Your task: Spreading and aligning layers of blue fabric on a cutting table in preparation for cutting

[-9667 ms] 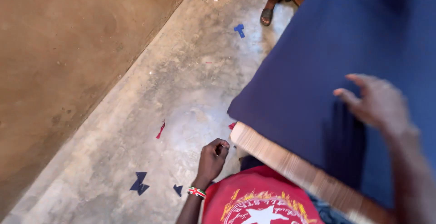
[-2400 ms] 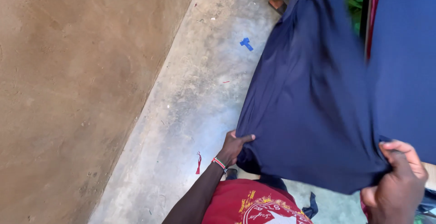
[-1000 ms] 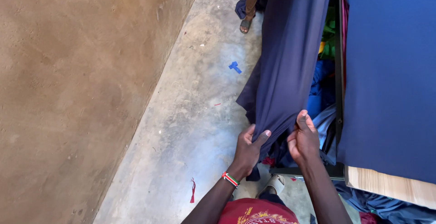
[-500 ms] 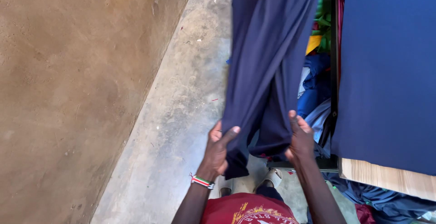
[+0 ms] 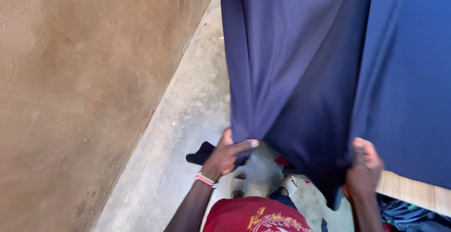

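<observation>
From my remote seat, the left half of the frame is filled by a rough brown wall (image 5: pixel 80 86), and a strip of grey concrete floor (image 5: pixel 188 133) runs diagonally beside it toward the bottom. Just right of that, at lower centre, I see my left hand (image 5: pixel 228 154) pinched shut on the lower left edge of the dark blue cloth (image 5: pixel 291 67); the thumb lies over the hem and the fabric rises straight up from the grip to the top of the frame. A beaded wristband (image 5: pixel 206 179) sits on that wrist, and a small dark scrap (image 5: pixel 201 153) lies on the floor just behind the hand. Below, between the two arms, I see a red shirt (image 5: pixel 256 218) and two pale sandals (image 5: pixel 263 185) on the concrete. The cloth hangs as a wide, slack panel between both grips, sagging slightly in the middle. At lower right, my right hand (image 5: pixel 364 171) is closed around the cloth's other lower corner, bunching it. Further right, more blue fabric covers a wooden table edge (image 5: pixel 413 194).
</observation>
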